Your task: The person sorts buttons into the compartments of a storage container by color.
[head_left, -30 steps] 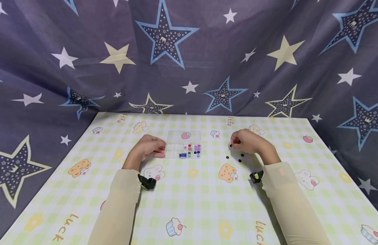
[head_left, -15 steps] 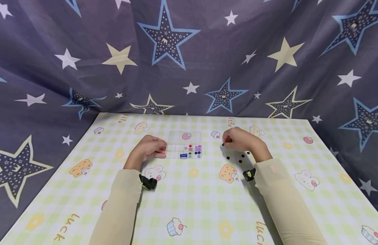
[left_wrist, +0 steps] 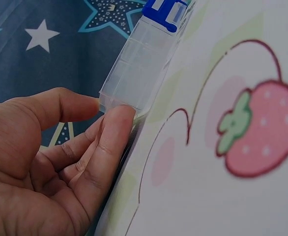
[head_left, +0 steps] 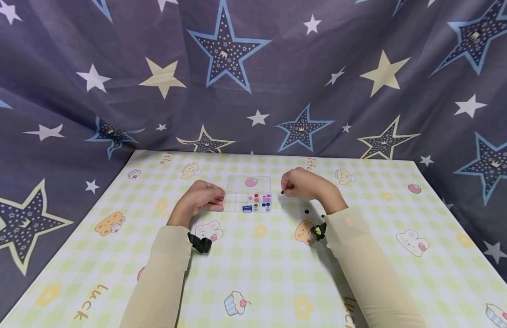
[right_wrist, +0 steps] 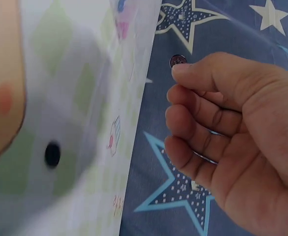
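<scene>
A clear plastic compartment box lies with its lid raised at the back. Buttons in red, purple, green and blue fill its right compartments; the left ones look bare. My left hand pinches the box's left end between thumb and fingers, and a blue latch shows on its front in the left wrist view. To the right of the box, my right hand pinches a small dark round button between thumb and forefinger, above the table. The other fingers are curled.
Loose black buttons lie on the table right of the box, one black button in plain sight and another beside the right wrist. The tablecloth is checked and printed. A star-patterned curtain hangs behind the table.
My right hand has moved left toward the box, carrying the dark button. Its forearm now covers some of the loose buttons. The left hand stays on the box.
</scene>
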Motion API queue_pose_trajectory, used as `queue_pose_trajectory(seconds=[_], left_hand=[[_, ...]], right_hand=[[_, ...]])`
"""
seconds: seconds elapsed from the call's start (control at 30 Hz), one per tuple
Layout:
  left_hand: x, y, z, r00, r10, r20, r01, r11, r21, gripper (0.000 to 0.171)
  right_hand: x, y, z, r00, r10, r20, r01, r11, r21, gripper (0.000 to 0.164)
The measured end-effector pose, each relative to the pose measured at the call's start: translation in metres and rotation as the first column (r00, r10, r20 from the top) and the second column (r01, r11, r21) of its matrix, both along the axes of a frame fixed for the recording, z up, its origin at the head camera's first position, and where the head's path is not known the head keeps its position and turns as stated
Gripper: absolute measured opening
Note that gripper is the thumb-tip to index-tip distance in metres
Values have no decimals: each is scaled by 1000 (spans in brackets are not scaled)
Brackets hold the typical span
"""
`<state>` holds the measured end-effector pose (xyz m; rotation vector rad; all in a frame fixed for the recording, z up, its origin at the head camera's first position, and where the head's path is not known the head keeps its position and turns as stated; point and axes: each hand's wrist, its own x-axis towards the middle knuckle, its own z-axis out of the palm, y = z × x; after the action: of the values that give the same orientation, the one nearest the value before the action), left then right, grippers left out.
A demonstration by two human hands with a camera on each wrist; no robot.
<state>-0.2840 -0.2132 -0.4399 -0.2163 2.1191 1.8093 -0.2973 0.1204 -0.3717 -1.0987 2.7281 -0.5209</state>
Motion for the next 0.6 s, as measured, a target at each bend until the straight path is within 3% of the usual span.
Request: queue_pose_trajectory(seconds=[0.6], left_hand=[[3,2,3,1000,5,-10,-5,1000,7,34]], right_hand=[[3,-52,8,997,77,-31,-77,997,-2,12]])
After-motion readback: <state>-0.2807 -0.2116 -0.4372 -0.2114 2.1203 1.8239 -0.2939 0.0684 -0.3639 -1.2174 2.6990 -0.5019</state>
